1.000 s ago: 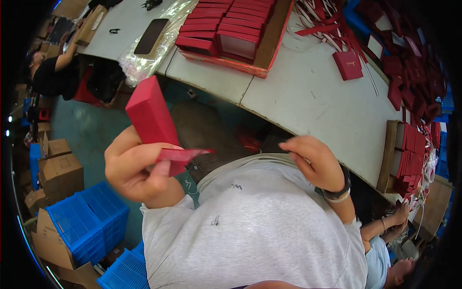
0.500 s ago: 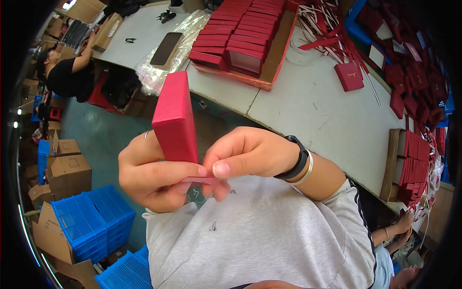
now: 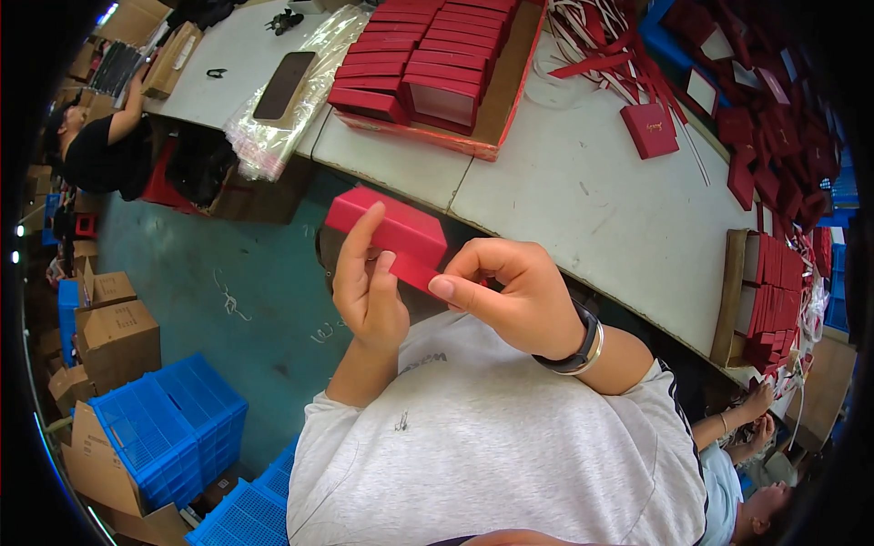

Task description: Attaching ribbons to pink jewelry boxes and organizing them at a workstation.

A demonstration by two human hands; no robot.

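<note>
In front of my chest I hold a small red gift box [image 3: 390,226], tilted, with one long side toward me. My left hand [image 3: 371,296] has it from the left, the fingers raised along its near side. A flat red strip [image 3: 414,271] runs from beneath the box toward the right; whether it is ribbon or part of the box I cannot tell. Thumb and bent fingers of my right hand [image 3: 514,296] pinch the strip's end. On that wrist are a dark band and a silver bangle.
A tray [image 3: 496,141] of red boxes in rows stands on the white table [image 3: 555,196]. Beyond lie ribbons [image 3: 605,55], a loose red box [image 3: 649,130] and a phone [image 3: 285,85] on clear plastic. Blue crates [image 3: 173,428] stand at left. Other people work at far left and lower right.
The red box has gone from standing upright to lying tilted, lower and farther right. My left fingers have shifted from wrapping its base to its near side. My right hand still pinches.
</note>
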